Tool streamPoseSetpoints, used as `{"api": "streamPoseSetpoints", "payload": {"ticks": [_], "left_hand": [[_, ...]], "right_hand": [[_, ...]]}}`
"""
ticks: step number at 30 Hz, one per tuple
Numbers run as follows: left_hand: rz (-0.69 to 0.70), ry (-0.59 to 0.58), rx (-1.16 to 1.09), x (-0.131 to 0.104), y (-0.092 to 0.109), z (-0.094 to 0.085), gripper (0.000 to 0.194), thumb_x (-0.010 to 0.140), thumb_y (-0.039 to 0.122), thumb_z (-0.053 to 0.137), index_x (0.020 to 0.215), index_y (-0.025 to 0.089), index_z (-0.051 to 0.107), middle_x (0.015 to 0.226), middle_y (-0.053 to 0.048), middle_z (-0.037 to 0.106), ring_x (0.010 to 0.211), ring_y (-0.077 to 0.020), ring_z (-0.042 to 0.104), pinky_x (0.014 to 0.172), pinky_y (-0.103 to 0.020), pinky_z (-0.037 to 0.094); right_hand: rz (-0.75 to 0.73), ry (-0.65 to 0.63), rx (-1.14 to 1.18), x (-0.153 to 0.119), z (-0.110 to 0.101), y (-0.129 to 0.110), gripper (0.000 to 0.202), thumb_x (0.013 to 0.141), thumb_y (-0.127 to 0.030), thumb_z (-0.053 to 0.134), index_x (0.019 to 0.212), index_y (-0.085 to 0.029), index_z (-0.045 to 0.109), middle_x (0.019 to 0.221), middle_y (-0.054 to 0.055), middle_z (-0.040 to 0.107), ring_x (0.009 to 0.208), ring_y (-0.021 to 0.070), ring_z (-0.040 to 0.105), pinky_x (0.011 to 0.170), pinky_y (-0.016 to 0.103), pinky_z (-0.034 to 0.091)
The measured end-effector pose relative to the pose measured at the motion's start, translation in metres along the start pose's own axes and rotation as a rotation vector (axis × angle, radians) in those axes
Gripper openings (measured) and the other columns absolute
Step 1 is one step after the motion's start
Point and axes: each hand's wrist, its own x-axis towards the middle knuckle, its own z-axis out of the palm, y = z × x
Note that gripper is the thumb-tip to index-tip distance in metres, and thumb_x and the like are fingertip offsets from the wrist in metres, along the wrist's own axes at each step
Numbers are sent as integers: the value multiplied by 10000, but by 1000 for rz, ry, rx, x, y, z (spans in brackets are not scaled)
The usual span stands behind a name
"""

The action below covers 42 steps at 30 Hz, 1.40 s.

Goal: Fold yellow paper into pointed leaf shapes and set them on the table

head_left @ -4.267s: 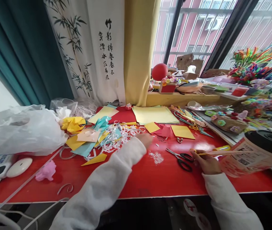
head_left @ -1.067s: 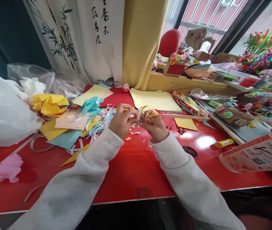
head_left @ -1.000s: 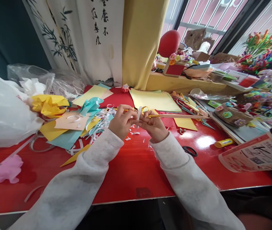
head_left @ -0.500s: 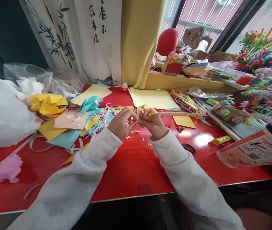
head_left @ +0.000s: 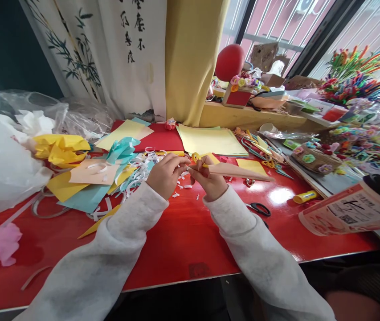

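Note:
My left hand (head_left: 165,175) is closed, thumb and forefinger pinched at a small bit of white paper strip (head_left: 187,168), most of it hidden by the fingers. My right hand (head_left: 209,179) grips a folded peach paper (head_left: 239,171) that sticks out to the right with a yellow edge near the fingers. The fingertips of both hands nearly meet above the red table (head_left: 183,245). A curled yellow piece (head_left: 195,156) shows just behind the right fingers. Small white paper scraps (head_left: 175,195) lie below the hands.
Black-handled scissors (head_left: 260,209) lie right of my right forearm. Beyond are a yellow glue stick (head_left: 305,196) and a tilted paper cup (head_left: 350,207). Pale yellow sheets (head_left: 213,140) lie behind the hands. Coloured paper and a white plastic bag (head_left: 6,160) fill the left.
The white strip that curled up between my hands now shows only as a small bit. The peach paper has turned, showing a broader face and tilting downward to the right.

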Motion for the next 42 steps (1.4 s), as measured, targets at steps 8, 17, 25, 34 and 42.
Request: {"api": "streamPoseSetpoints", "payload": {"ticks": [8, 17, 25, 34, 42], "left_hand": [[-26, -56, -35, -2, 3, 1, 154, 742, 154, 495, 865, 154, 588, 849, -51, 589, 762, -121, 546, 635, -235, 462], [-34, -18, 46, -1, -4, 5, 140, 752, 186, 493, 855, 173, 587, 828, -32, 583, 718, -111, 542, 633, -230, 458], [-30, -39, 64, -3, -3, 9, 69, 728, 213, 537, 746, 147, 537, 747, -14, 516, 637, -93, 499, 605, -232, 435], [-22, 27, 114, -5, -5, 11, 71, 768, 179, 460, 717, 165, 506, 809, -27, 480, 682, -114, 462, 633, -256, 414], [131, 136, 327, -10, 5, 14, 96, 768, 101, 380, 733, 155, 451, 835, -62, 491, 781, -161, 473, 633, -273, 393]], "right_hand": [[16, 44, -51, 1, 1, 0, 284, 690, -260, 548, 624, -207, 277, 574, -83, 387, 447, 52, 485, 471, 218, 388], [13, 42, -33, 3, -2, 6, 302, 685, -240, 558, 607, -212, 267, 515, -89, 380, 494, 75, 509, 506, 234, 399], [-5, 32, -97, 2, -1, 6, 267, 695, -216, 535, 614, -213, 281, 552, -70, 402, 531, 81, 506, 532, 238, 396], [-15, 48, -46, -2, 6, -5, 317, 670, -208, 572, 575, -206, 269, 494, -75, 318, 487, 63, 423, 426, 192, 312], [244, -13, 367, 0, 3, -13, 398, 560, -173, 661, 555, -201, 264, 393, -100, 354, 344, 47, 386, 346, 185, 252]]}}
